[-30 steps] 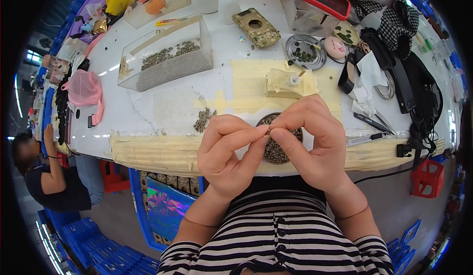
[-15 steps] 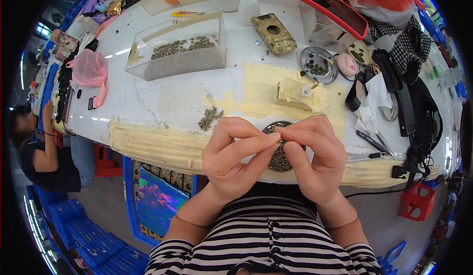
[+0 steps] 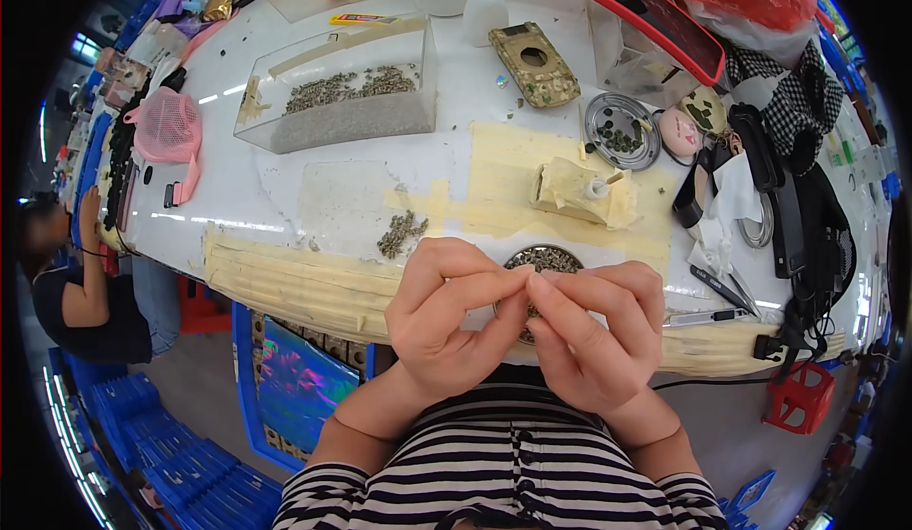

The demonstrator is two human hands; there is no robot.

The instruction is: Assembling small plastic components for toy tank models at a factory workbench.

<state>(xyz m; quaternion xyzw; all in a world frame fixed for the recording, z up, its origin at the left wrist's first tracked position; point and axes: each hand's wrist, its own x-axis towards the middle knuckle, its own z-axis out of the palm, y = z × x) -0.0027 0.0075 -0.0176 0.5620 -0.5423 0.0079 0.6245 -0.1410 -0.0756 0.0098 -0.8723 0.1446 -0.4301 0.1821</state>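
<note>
Over the dish (image 3: pixel 541 246), fingers (image 3: pixel 545 291) tip-to-tip

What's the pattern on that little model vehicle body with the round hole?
The model vehicle body has mottled camouflage in tan, brown and green, seen in the head view.

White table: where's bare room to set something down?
The table looks barest at left, between the pink mesh pouch, clear bin and taped front edge. A smaller patch lies between the bin and camouflage model. Crowded: the right, with black straps and tissue; front middle, with your left hand, right hand and round dish.
</note>
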